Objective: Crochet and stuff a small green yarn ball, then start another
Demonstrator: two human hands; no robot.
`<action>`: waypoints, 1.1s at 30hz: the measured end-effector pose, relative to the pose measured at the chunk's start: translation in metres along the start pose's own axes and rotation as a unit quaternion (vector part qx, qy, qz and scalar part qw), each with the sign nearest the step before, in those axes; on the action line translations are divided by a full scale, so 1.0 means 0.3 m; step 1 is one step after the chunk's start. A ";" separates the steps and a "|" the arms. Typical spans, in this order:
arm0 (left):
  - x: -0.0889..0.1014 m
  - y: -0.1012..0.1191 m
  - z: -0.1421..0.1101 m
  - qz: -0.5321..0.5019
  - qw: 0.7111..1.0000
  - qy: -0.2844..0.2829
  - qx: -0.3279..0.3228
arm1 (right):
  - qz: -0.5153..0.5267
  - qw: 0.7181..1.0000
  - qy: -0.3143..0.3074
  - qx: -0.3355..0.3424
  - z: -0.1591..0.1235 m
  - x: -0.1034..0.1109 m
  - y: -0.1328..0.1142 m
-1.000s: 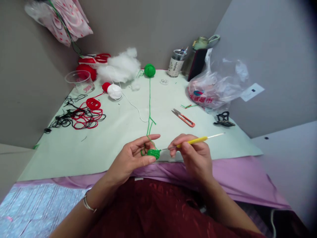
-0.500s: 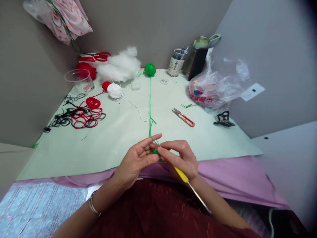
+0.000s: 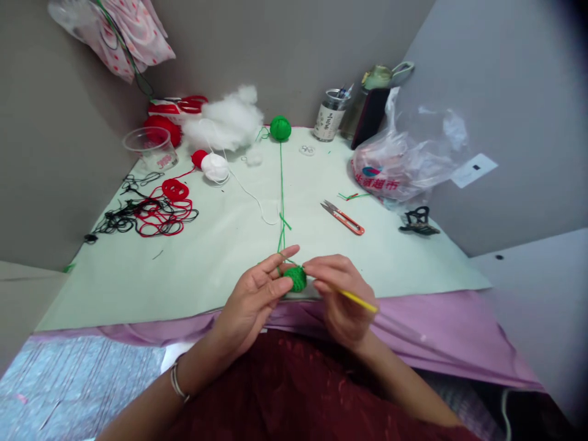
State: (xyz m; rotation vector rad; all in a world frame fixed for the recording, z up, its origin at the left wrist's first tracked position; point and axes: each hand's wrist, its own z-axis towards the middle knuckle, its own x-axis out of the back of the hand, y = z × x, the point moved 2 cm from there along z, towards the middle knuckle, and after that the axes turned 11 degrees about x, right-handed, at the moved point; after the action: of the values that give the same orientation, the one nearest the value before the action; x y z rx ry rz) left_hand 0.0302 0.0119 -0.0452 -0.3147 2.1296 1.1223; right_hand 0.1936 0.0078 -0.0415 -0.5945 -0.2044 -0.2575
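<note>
My left hand (image 3: pixel 255 294) pinches a small green crocheted piece (image 3: pixel 296 278) near the table's front edge, with its forefinger stretched out and green yarn (image 3: pixel 281 196) running over it. That strand leads back across the mat to a green yarn ball (image 3: pixel 280 128). My right hand (image 3: pixel 337 294) is closed on a yellow-handled crochet hook (image 3: pixel 361 301), whose handle points right and toward me. The fingertips of that hand also touch the green piece. The hook's tip is hidden between my fingers.
On the pale green mat (image 3: pixel 220 245) lie orange thread snips (image 3: pixel 344 218), a red and black yarn tangle (image 3: pixel 149 211), a white and red ball (image 3: pixel 212 166), white stuffing (image 3: pixel 225 122), a clear cup (image 3: pixel 149 148), a jar (image 3: pixel 328 116) and a plastic bag (image 3: pixel 404 162).
The hook swung from pointing right at table level to pointing back toward me, then partly right again. My right hand closed in on the green piece, which now shows as a rounder shape.
</note>
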 end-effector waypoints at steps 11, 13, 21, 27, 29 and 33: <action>0.024 0.033 -0.011 0.084 0.995 -0.049 -0.003 | 0.343 0.899 0.077 -0.259 0.057 0.025 0.038; 0.020 0.029 -0.011 0.126 0.991 -0.036 -0.031 | 0.317 0.918 0.048 -0.232 0.055 0.013 0.028; 0.016 0.033 -0.026 0.304 0.939 0.057 -0.152 | 0.262 0.941 0.023 -0.214 0.034 0.002 0.037; 0.006 0.048 -0.027 0.395 0.879 0.057 -0.261 | 0.341 0.896 0.027 -0.282 0.034 0.012 0.060; 0.002 0.053 -0.028 0.417 0.863 0.055 -0.279 | 0.349 0.890 0.020 -0.293 0.038 0.016 0.062; -0.003 0.064 -0.031 0.454 0.837 0.051 -0.300 | 0.343 0.893 -0.011 -0.291 0.042 0.032 0.067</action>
State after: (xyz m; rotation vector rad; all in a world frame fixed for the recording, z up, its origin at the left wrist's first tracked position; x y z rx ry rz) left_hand 0.0169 0.0158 -0.0289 0.4499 1.9610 2.3661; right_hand 0.2071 0.0292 -0.0394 -1.2245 0.0796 0.3966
